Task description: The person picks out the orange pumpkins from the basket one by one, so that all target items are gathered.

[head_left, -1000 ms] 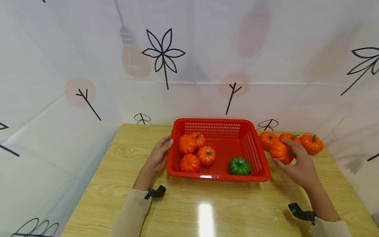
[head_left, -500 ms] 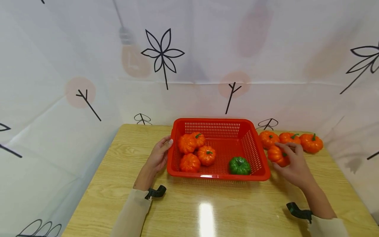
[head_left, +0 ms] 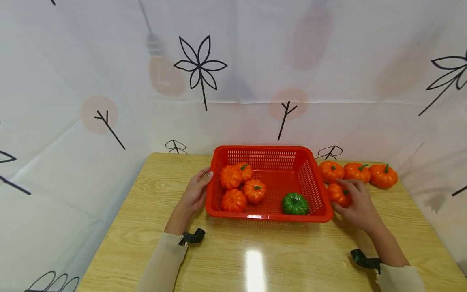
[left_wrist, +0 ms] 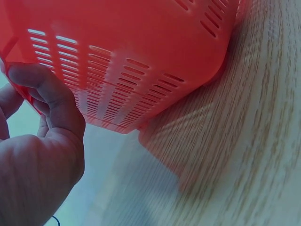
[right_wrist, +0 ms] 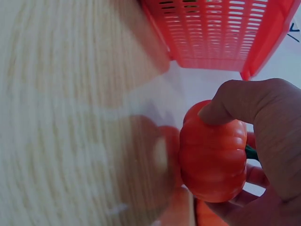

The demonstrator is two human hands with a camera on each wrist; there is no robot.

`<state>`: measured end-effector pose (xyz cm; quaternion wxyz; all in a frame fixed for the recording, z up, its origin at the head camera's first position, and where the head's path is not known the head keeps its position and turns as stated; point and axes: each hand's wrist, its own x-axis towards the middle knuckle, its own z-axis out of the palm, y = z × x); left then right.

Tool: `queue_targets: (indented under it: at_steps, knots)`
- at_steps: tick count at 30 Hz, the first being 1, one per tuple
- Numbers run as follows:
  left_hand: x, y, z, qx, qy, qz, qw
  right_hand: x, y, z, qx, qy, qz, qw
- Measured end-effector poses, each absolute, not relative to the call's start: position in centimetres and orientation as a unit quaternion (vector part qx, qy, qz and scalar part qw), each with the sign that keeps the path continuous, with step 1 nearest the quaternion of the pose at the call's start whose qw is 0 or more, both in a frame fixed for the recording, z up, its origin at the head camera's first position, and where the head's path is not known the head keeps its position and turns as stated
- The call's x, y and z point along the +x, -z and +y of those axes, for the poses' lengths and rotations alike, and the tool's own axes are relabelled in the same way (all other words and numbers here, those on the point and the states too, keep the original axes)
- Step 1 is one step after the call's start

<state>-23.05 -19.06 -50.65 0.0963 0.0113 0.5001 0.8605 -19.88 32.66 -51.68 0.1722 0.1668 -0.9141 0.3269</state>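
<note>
My left hand (head_left: 196,190) grips the left rim of a red plastic basket (head_left: 270,218), thumb on the inside edge and fingers curled outside, as the left wrist view shows. Inside the basket sit several small orange pumpkins (head_left: 255,192) at the left and one green pumpkin (head_left: 295,204) near the front right. Just outside the basket's right wall, my right hand (head_left: 359,206) holds another orange pumpkin (right_wrist: 214,155) between thumb and fingers. That pumpkin lies on its side, its green stem turned toward the palm, close over the table.
Three more orange pumpkins (head_left: 356,173) stand in a row at the table's back right, right behind my right hand. The wooden table (head_left: 292,259) meets a white patterned cloth (head_left: 240,81) at its back and left edges.
My right hand has moved a little left and down with its pumpkin, away from the back row and nearer the basket's right wall. The left hand and basket stay put.
</note>
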Motion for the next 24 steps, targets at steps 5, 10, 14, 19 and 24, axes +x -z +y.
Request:
queue_targets:
  at_steps: [5,10,14,19,24]
  knots:
    - [-23.1,50.7,-19.0,0.009,-0.863,0.496,0.097,-19.9,51.8,32.6,0.143,-0.326,-0.923,0.144]
    - [-23.1,50.7,-19.0,0.009,-0.864,0.494,0.097,-20.1,51.8,32.7,0.137,-0.325,-0.926,0.134]
    - [-23.0,50.6,-19.1,0.01,-0.864,0.495,0.097,-20.2,51.8,32.7,0.138,-0.327,-0.926,0.132]
    - [-23.0,50.6,-19.1,0.012,-0.862,0.497,0.098,-20.1,51.2,32.7,0.134,-0.326,-0.927,0.125]
    - [-23.0,50.6,-19.1,0.014,-0.864,0.494,0.098,-19.8,50.2,32.4,0.145,-0.337,-0.921,0.133]
